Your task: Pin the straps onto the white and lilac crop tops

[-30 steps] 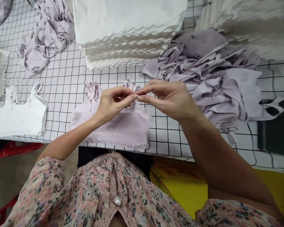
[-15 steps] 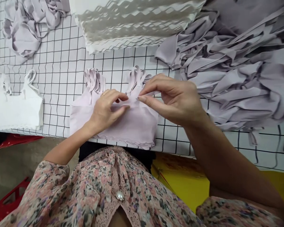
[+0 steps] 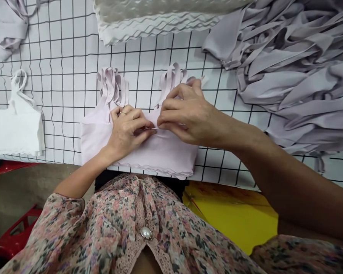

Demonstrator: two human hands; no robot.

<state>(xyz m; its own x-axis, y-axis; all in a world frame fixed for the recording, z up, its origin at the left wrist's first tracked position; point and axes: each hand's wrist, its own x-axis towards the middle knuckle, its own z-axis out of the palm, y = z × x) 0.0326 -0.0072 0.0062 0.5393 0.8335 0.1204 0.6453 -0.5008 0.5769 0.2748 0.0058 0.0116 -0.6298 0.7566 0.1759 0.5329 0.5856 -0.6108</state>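
Note:
A stack of pale lilac strappy tops (image 3: 165, 154) lies at the near edge of the grid-patterned table (image 3: 68, 87), straps bunched at the far side. My left hand (image 3: 128, 127), with a ring on one finger, rests on the top garment with its fingers curled and pinched at the neckline. My right hand (image 3: 185, 114) meets it there, fingers closed in a pinch on the same fabric edge near the right straps. Whatever small thing sits between the fingertips is too small to make out.
A white strappy top stack (image 3: 15, 127) lies at the left. A tall pile of white scalloped fabric (image 3: 148, 19) sits at the back. A heap of loose lilac pieces (image 3: 297, 64) fills the right, another lilac heap (image 3: 5, 26) the far left. Red crate (image 3: 14, 232) below.
Both hands came down from pinching together above the stack to press onto the top lilac garment's neckline. The view has shifted closer and lower over the table.

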